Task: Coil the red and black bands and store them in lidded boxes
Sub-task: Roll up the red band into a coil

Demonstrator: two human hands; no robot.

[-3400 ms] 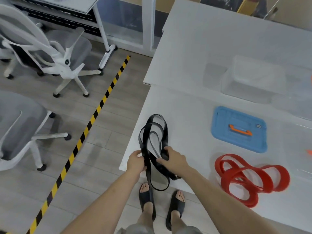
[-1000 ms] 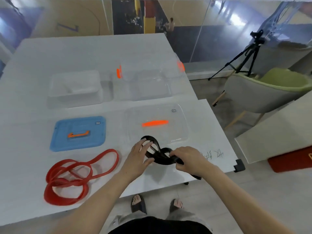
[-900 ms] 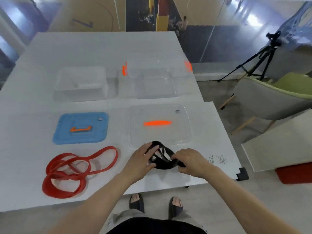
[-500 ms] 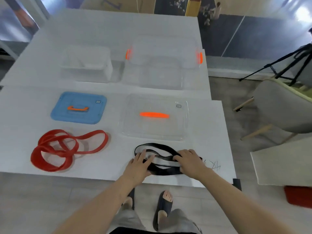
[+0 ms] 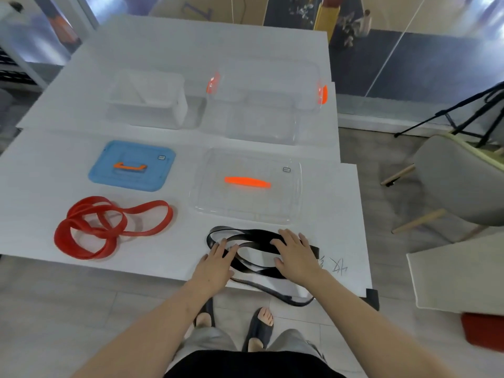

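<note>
Both forearms are bare to the lower edge of the frame; no sleeves, watch, rings or gloves are visible. The left hand (image 5: 215, 264) and right hand (image 5: 297, 255) are uncovered, fingers (image 5: 289, 236) bare. The torso carries a black garment (image 5: 253, 364), seen at the bottom centre. The legs wear light grey shorts or trousers (image 5: 210, 341); which cannot be told. Each foot sits in a black open-toe slide sandal (image 5: 259, 327), toes exposed

Glossy black band (image 5: 246, 236), matt table (image 5: 169, 249)
</note>
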